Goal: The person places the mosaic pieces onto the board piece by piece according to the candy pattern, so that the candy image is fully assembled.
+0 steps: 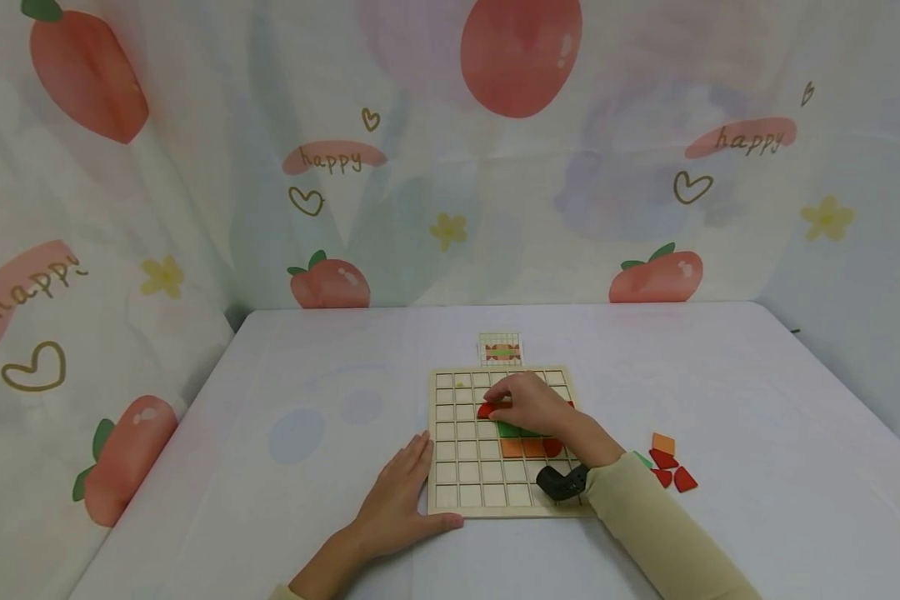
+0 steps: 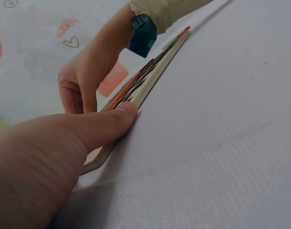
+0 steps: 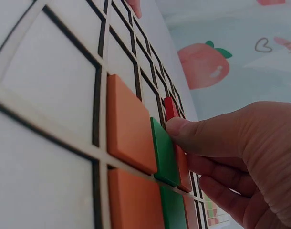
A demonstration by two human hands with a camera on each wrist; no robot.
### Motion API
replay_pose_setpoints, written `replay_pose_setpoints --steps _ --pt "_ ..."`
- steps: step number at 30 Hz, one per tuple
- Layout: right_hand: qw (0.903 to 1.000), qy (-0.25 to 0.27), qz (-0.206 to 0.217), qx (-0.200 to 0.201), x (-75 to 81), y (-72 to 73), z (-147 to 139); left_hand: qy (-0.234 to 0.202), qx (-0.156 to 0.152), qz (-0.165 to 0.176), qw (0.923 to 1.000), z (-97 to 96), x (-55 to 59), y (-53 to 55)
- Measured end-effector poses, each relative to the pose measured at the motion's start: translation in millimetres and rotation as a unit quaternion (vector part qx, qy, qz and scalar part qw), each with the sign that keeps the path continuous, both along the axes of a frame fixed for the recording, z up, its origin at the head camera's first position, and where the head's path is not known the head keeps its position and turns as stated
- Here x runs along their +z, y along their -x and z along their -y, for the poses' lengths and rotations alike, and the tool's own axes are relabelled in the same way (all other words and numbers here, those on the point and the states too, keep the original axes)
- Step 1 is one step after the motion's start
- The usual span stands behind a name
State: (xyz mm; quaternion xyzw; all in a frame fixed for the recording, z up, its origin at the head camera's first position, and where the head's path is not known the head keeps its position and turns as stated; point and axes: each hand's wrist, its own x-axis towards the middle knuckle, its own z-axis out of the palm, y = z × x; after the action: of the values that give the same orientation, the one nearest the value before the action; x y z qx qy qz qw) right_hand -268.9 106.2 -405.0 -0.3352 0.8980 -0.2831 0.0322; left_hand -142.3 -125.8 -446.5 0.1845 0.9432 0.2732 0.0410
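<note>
A wooden grid board lies on the table. My left hand rests at its near left corner, fingers stretched along the left side; the thumb touches the front edge. My right hand is over the upper middle cells and pinches a red tile with a rounded side, between thumb and fingers partly hidden from view. Green tiles sit in the row nearer to me, then orange tiles. A red tile ends the orange row. The right hand covers part of the upper rows.
Behind the board lies a pattern card showing a red, orange and green design. Right of the board, by the right sleeve, are loose tiles: an orange square, several red ones and a green one. A black device is on the right wrist.
</note>
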Motion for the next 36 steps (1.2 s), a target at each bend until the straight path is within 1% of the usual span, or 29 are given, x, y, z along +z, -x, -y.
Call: replay_pose_setpoints --steps 4,8,15,22,25,31,33,36 --pt "0.9998 0.001 0.016 -0.01 1.8 -0.6 1 0.001 0.0 0.001 1.0 -0.1 0.1 -0.2" --pt "0.9997 0.001 0.022 -0.012 2.7 -1.5 1 -0.005 -0.001 0.0 1.0 0.2 -0.8 -0.8" --pt "0.9996 -0.005 0.024 -0.015 4.4 -2.9 3 -0.008 -0.003 -0.005 0.9999 0.7 -1.0 -1.9" --pt "0.9998 0.006 0.02 -0.004 4.6 -3.2 1 -0.008 -0.005 -0.009 0.9999 0.9 -0.5 -1.4" --pt "0.9997 0.009 0.021 -0.006 4.4 -3.4 0 -0.008 -0.005 -0.009 0.9999 0.6 -0.5 -1.3" --pt "0.9995 0.016 0.018 -0.021 6.1 -4.5 -2 -0.005 -0.006 -0.009 0.9999 0.2 -0.7 -0.7" --pt "0.9994 0.021 0.016 -0.022 7.6 -5.5 -5 -0.003 -0.005 -0.009 0.9999 0.2 -0.4 -0.8" --pt "0.9989 0.025 0.021 -0.034 10.5 -8.7 -14 -0.002 -0.002 -0.007 1.0 0.6 -0.1 -1.0"
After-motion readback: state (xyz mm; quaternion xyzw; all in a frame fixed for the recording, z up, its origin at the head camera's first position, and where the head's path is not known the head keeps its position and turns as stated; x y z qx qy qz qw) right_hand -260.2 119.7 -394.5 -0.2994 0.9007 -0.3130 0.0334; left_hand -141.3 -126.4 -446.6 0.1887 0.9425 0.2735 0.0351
